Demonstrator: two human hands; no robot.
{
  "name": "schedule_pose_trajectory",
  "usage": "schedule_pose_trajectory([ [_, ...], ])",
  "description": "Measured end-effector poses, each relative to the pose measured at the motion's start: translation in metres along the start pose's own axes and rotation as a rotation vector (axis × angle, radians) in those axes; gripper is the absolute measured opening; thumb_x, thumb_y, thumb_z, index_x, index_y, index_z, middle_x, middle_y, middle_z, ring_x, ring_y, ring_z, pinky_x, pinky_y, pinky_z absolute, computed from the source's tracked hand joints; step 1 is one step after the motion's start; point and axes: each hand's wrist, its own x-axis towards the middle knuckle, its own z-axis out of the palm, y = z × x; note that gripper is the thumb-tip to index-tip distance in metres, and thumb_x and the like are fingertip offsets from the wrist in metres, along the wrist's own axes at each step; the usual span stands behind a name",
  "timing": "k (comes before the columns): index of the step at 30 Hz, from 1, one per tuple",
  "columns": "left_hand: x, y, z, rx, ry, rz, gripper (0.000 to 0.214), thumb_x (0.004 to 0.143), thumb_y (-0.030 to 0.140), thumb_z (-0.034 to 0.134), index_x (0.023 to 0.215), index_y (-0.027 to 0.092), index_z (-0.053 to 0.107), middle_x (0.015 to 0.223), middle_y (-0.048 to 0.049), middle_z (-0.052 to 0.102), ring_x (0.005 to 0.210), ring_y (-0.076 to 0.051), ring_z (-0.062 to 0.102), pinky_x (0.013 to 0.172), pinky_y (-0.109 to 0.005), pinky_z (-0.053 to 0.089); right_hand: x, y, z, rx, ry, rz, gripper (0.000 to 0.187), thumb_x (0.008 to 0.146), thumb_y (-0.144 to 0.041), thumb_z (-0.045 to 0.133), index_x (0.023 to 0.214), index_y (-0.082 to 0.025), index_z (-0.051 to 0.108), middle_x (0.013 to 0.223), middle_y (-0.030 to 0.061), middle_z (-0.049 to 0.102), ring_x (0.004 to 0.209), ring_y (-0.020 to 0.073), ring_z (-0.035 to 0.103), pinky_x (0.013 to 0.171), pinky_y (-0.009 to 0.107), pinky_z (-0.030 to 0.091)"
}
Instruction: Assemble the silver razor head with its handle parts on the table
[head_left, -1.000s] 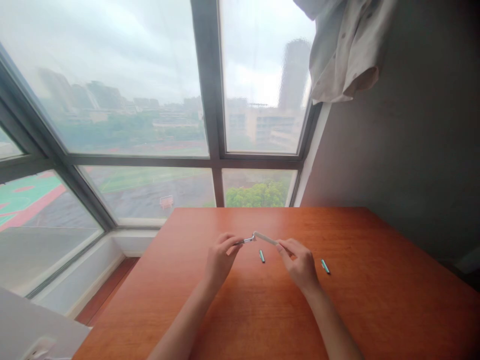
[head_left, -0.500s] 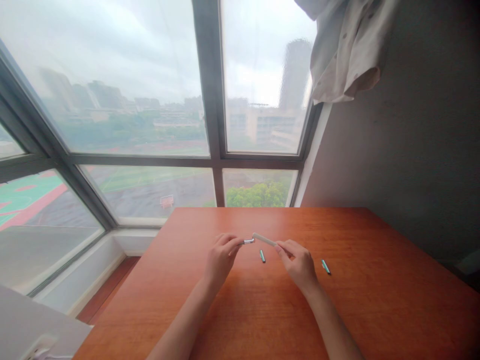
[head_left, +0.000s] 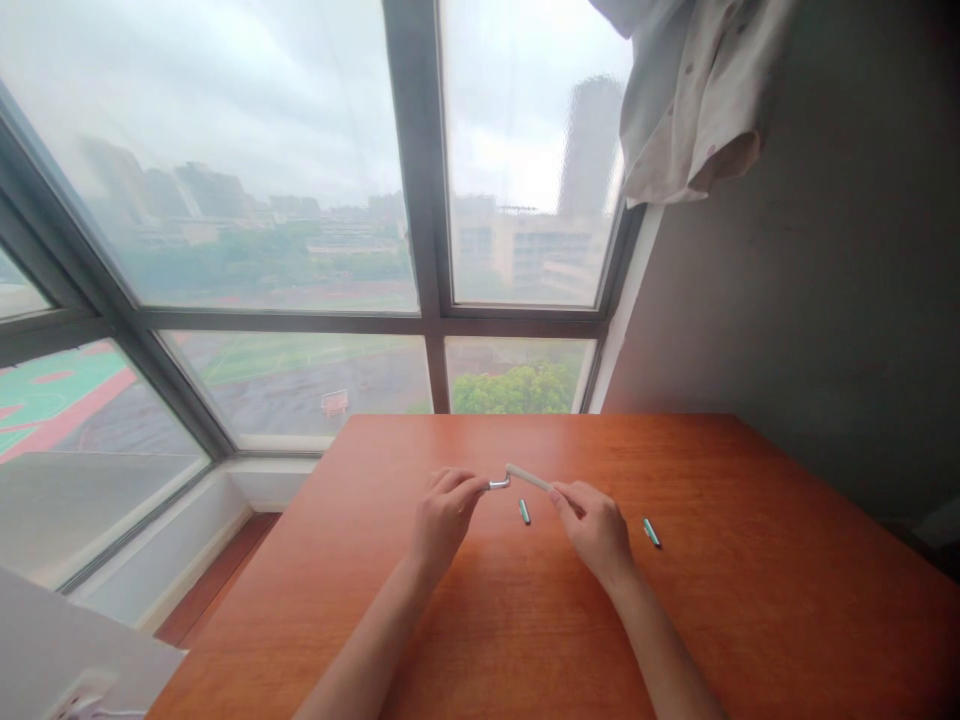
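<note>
Over the middle of a wooden table [head_left: 750, 600], nearer its far edge, the left hand [head_left: 442, 515] pinches a silver part [head_left: 497, 484] and the right hand [head_left: 598, 525] pinches a pale stick [head_left: 529, 477], their ends meeting. A teal tube [head_left: 524, 512] lies on the table between the hands, and a second teal tube [head_left: 651, 532] lies just right of the right hand.

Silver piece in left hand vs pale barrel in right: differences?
The silver piece is shiny metal and looks short; the pale barrel is matt cream and longer. The left hand pinches the silver piece; the right hand pinches the pale barrel. Both are slim, held above the table, their ends meeting between the hands.
</note>
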Motion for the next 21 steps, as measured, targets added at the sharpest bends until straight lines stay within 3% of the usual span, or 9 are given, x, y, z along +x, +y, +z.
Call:
schedule_pose_trajectory([
  [21, 0.0001, 0.0008, -0.0013, -0.032, 0.007, -0.046, 0.016, 0.088, 0.025, 0.055, 0.093, 0.026, 0.07, 0.082, -0.004, 0.068, 0.079, -0.018, 0.061, 0.074, -0.029, 0.046, 0.0009, -0.0012, -0.0027, 0.048, -0.026, -0.031, 0.035, 0.091, -0.042, 0.044, 0.087, -0.022, 0.072, 0.067, 0.0039, 0.065, 0.058, 0.0147, 0.056, 0.058, 0.023, 0.04],
])
